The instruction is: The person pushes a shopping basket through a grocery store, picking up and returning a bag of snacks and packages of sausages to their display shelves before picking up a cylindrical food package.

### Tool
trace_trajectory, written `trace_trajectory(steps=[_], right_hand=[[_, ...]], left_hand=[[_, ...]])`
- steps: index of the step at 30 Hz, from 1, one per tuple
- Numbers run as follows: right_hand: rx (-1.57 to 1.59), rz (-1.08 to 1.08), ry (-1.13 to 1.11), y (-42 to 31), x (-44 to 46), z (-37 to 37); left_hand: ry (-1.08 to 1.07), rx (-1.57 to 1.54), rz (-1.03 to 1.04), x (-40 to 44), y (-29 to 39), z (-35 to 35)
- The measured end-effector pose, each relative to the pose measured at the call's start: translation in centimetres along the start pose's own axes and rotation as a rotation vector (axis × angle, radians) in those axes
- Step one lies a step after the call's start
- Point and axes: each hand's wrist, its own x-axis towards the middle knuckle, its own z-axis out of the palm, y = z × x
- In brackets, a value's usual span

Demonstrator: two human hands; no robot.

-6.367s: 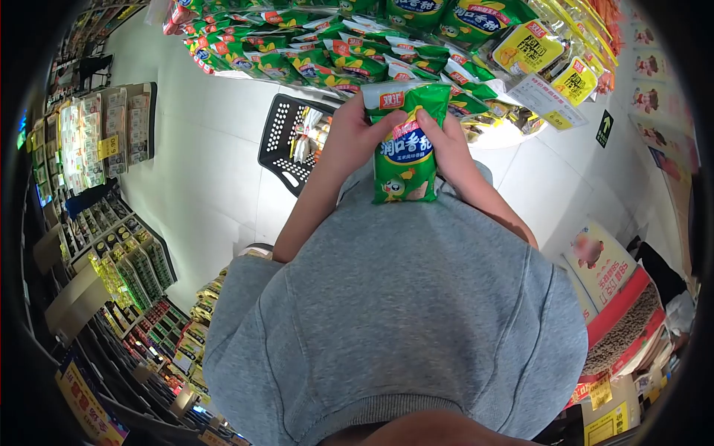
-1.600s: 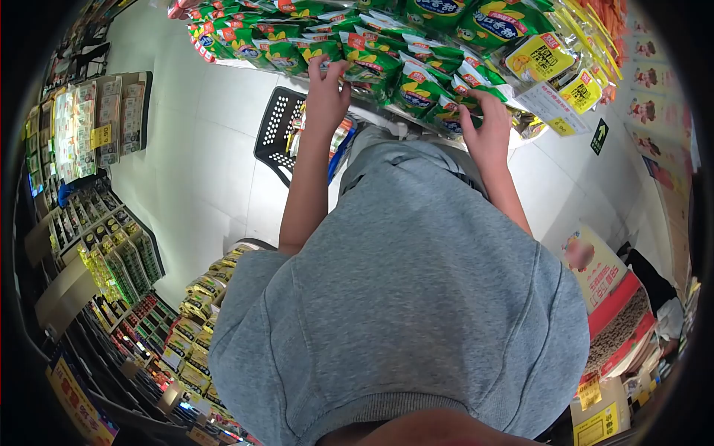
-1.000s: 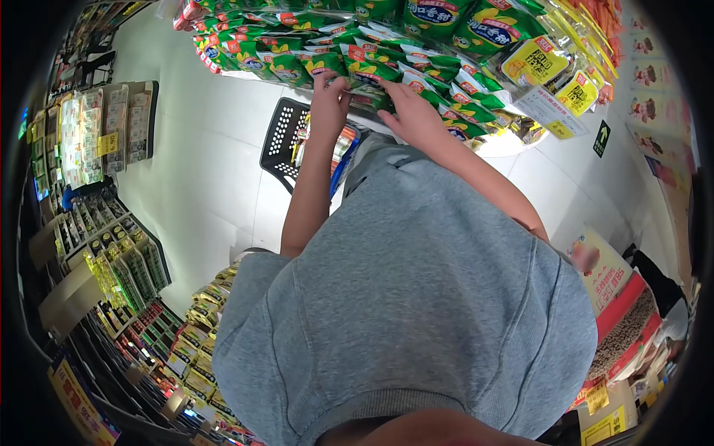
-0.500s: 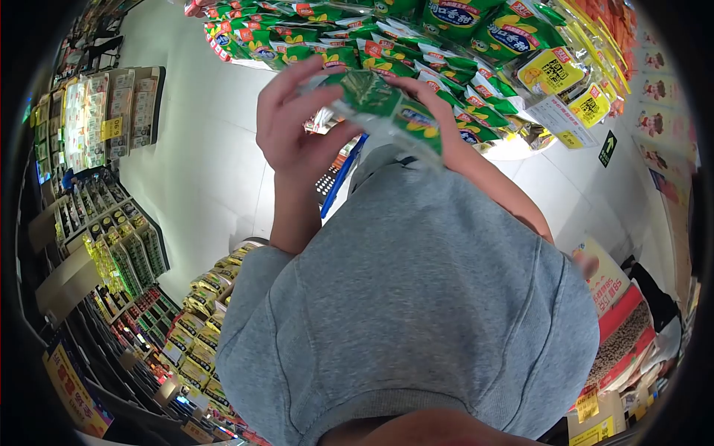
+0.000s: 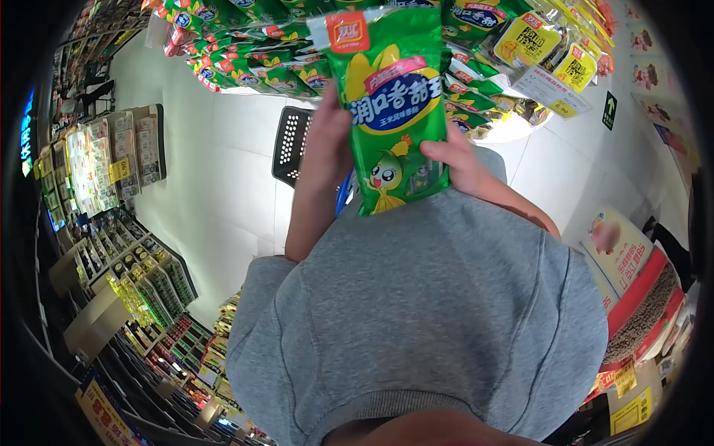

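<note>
A green packet of corn-flavour sausages point(image 5: 398, 111) is held up in front of my chest, its printed front toward me. It shows a red logo, a blue label and a cartoon corn figure. My right hand point(image 5: 457, 160) grips its right edge, thumb pressed on the front and fingers behind. At the left edge, my left hand point(image 5: 327, 141) is closed on the packet, slightly blurred, with its fingers mostly hidden behind it. Just beyond is a display heaped with similar green packets point(image 5: 245, 70).
A price sign point(image 5: 549, 89) stands at the display's right. A black perforated basket point(image 5: 291, 145) with a blue part is below my left forearm. Stocked shelves point(image 5: 149, 275) and a lit stand point(image 5: 104, 160) line the left. A red-edged bin point(image 5: 639, 320) is at right.
The packet has turned from a tilted, edge-on view to show its full front. My left hand has gone from raised, spread fingers to closing on the packet's left edge.
</note>
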Motion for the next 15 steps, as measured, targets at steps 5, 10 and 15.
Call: trace_trajectory(steps=[5, 10, 15], right_hand=[[0.038, 0.005, -0.066, 0.8, -0.4, -1.7], [-0.232, -0.156, 0.069, 0.8, -0.6, -1.4], [-0.391, -0.215, 0.117, 1.9, -0.3, -2.7]], left_hand=[[0.081, 0.156, -0.165, -1.3, -0.6, 3.0], [0.064, 0.211, -0.143, -1.1, -1.2, 3.4], [-0.007, 0.279, -0.182, -0.9, -1.6, 3.0]])
